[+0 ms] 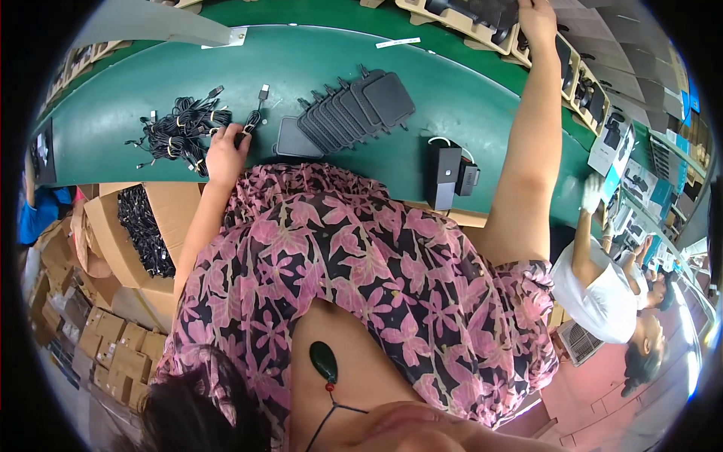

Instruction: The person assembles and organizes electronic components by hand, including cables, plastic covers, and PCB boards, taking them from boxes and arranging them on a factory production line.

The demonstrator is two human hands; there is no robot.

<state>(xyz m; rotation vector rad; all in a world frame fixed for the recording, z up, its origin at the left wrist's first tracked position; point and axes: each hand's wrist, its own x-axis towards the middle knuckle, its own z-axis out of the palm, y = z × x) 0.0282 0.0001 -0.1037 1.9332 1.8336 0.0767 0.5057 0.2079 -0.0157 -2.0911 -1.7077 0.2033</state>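
My left hand (227, 154) is closed on a bundled black USB cable (254, 119), whose plug points away from me on the green bench. Just left of that hand lies a pile of similar black cables (177, 128) tied with pale bands. To its right, flat black rectangular devices (346, 109) lean on each other in an overlapping row. My right arm stretches far out to the right. At its end, my right hand (538, 24) is over a tan tray (521, 49) holding black parts. The top edge of the view cuts off its fingers, so its grip is hidden.
Two small black boxes (446, 175) with a white loop stand on the bench (324, 53). An open carton (169, 218) full of black cables sits below on the left. A metal bracket (222, 36) overhangs the far left. Co-workers (602, 290) sit at right.
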